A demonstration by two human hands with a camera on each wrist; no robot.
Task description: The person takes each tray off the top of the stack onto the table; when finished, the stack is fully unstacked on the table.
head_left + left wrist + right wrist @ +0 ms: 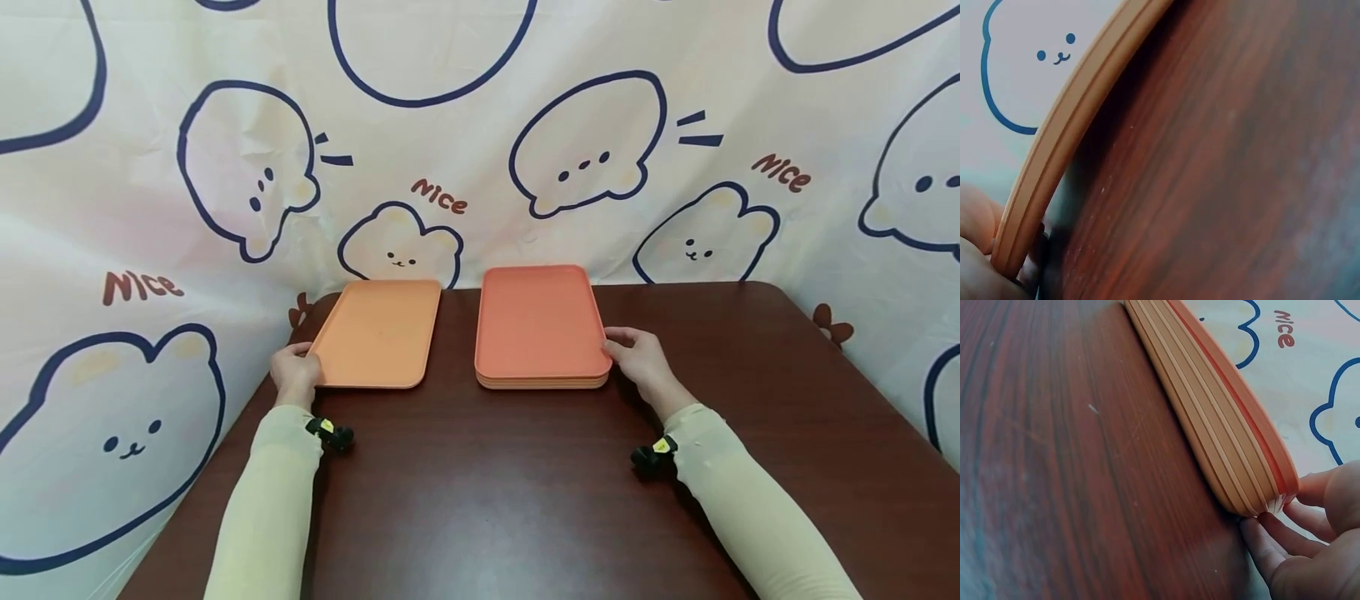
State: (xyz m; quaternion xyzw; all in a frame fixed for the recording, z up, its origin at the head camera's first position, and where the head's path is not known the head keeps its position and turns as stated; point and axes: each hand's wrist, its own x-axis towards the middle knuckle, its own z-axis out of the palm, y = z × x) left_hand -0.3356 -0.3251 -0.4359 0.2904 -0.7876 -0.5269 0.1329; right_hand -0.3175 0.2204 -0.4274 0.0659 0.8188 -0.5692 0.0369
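On the left, an orange tray (375, 333) lies near the table's far edge. My left hand (296, 371) pinches its left rim near the front corner; the left wrist view shows the orange rim (1063, 134) between thumb and fingers, with a dark gap beneath. To the right is a neat stack of trays, a coral tray (540, 325) topping several orange ones (1210, 419). At the stack's right side, close to the front corner, my right hand (641, 362) grips it. Its fingertips (1260, 540) meet the lower orange trays, and another digit reaches the coral rim.
Both trays and stack are on a dark brown wooden table (465, 483). Behind it hangs a white cloth (487, 150) with bear drawings, also running down the left and right sides. A narrow strip of tabletop separates the single tray from the stack.
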